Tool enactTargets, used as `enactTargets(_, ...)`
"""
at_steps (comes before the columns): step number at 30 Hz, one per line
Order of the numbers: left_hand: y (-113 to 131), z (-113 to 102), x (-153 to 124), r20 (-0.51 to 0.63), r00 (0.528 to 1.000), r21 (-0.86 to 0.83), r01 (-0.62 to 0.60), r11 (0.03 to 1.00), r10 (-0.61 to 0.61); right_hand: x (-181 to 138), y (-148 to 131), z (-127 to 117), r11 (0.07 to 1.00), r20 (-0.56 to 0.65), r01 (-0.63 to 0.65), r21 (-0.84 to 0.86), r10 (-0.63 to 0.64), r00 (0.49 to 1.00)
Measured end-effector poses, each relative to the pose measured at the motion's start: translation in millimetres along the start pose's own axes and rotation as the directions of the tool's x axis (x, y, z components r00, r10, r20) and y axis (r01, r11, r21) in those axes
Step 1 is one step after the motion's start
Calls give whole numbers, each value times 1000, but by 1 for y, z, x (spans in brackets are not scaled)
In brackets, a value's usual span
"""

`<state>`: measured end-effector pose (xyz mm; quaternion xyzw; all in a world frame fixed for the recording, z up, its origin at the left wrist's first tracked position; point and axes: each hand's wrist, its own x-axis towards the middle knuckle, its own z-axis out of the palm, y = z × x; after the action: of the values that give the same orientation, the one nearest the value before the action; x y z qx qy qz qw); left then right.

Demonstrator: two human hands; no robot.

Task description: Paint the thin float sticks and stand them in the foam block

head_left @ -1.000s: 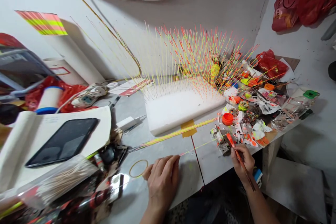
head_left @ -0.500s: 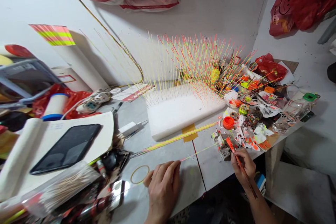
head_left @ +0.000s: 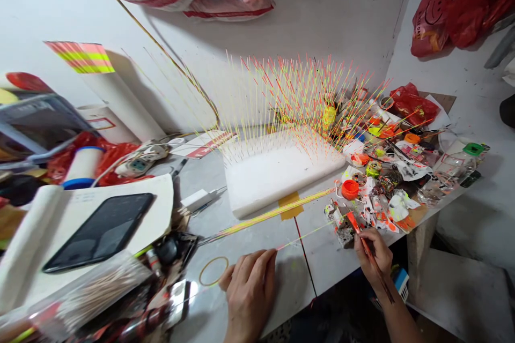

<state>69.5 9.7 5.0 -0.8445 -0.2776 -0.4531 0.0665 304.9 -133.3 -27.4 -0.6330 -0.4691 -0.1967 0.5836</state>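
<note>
My left hand [head_left: 249, 292] rests at the table's front edge, pinching a thin float stem [head_left: 306, 237] with a bright yellow end. The stem runs right towards a small paintbrush [head_left: 372, 265] held in my right hand [head_left: 374, 257]. The brush's orange-red tip points up-left into a messy heap of paint-smeared scraps [head_left: 378, 209]. A white foam block [head_left: 277, 177] behind the hands bristles with many thin upright sticks [head_left: 298, 96] striped red and yellow. A thin rubber ring [head_left: 213, 271] lies left of my left hand.
A dark smartphone [head_left: 98, 232] lies on white paper at the left, beside a bag of thin sticks [head_left: 100, 289]. Paint jars with an orange lid [head_left: 350, 189], a plastic bottle [head_left: 454, 169] and red bags [head_left: 414, 104] crowd the right of the table.
The whole view has shifted slightly as my head moved. Both hands keep their hold, and the stem and brush stay in nearly the same places.
</note>
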Motion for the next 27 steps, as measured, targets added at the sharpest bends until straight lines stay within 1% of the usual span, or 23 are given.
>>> enactTargets(8,-1,-2,0,5,1000,10,-12,1000,12,-9,12,-1,995,-28,-100,-22,99,995)
enactTargets(13,-2,0,-2,14,1000,5,-7,1000,7,-8,7,-4,990,-91,-138,2,138,986)
enactTargets(16,-5,-3,-3,35,999,4,-22,1000,22,-7,-3,-5,993,-104,-99,56,105,989)
enactTargets(21,-15,-18,-6,2,1000,41,-21,999,21,-10,-25,-1,990,10,30,138,-32,999)
enactTargets(24,-21,-26,-9,-8,1000,79,-14,997,15,-11,-33,5,986,31,88,142,-93,995)
enactTargets(27,-24,-29,-11,-18,1000,113,-20,993,22,-10,-34,10,989,29,97,114,-101,994)
